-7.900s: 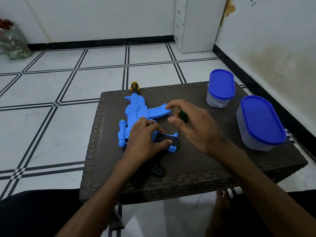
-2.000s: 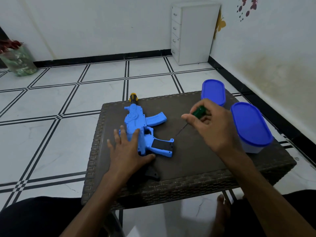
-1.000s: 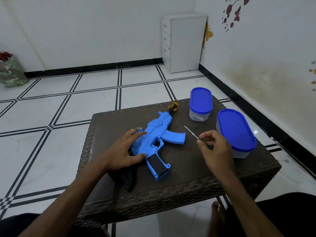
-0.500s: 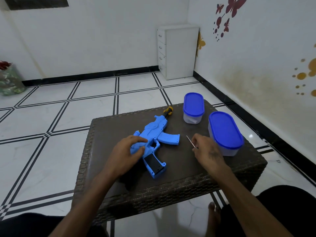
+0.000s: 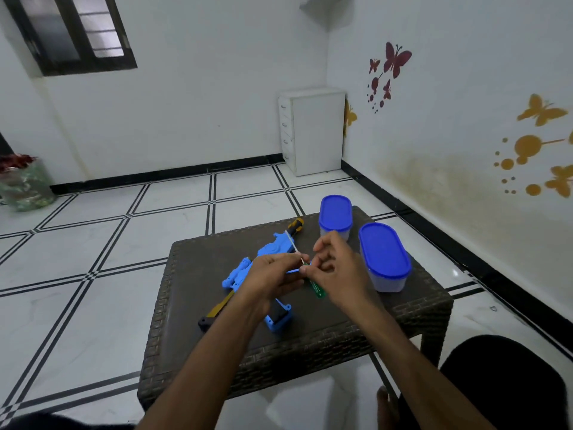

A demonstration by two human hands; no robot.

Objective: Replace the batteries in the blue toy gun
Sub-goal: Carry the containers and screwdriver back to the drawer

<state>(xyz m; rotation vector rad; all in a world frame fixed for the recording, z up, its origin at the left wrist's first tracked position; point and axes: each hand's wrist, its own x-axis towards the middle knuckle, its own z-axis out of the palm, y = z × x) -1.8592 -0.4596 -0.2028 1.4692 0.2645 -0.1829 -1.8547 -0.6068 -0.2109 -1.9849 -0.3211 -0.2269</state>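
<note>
The blue toy gun (image 5: 238,273) lies diagonally on the dark wicker table (image 5: 412,305), its grip (image 5: 279,318) toward me and a yellow and black tip (image 5: 296,225) at the far end. Both hands hover just above its middle. My right hand (image 5: 338,268) holds a thin screwdriver; its green handle (image 5: 319,288) sticks out below the fingers. The metal shaft (image 5: 291,240) points up and away. My left hand (image 5: 269,276) brings its fingertips onto the shaft close to the right hand and seems to pinch it. The gun's middle is hidden under the hands.
Two clear containers with blue lids stand at the table's right, a small one (image 5: 335,212) at the back and a larger one (image 5: 384,254) nearer. The gun's black stock (image 5: 206,321) reaches toward the table's left front. A white drawer cabinet (image 5: 313,131) stands in the far corner.
My left hand has left the gun's body and risen to meet the right hand at the screwdriver. The gun has stayed turned diagonally on the table. My view has tilted upward.
</note>
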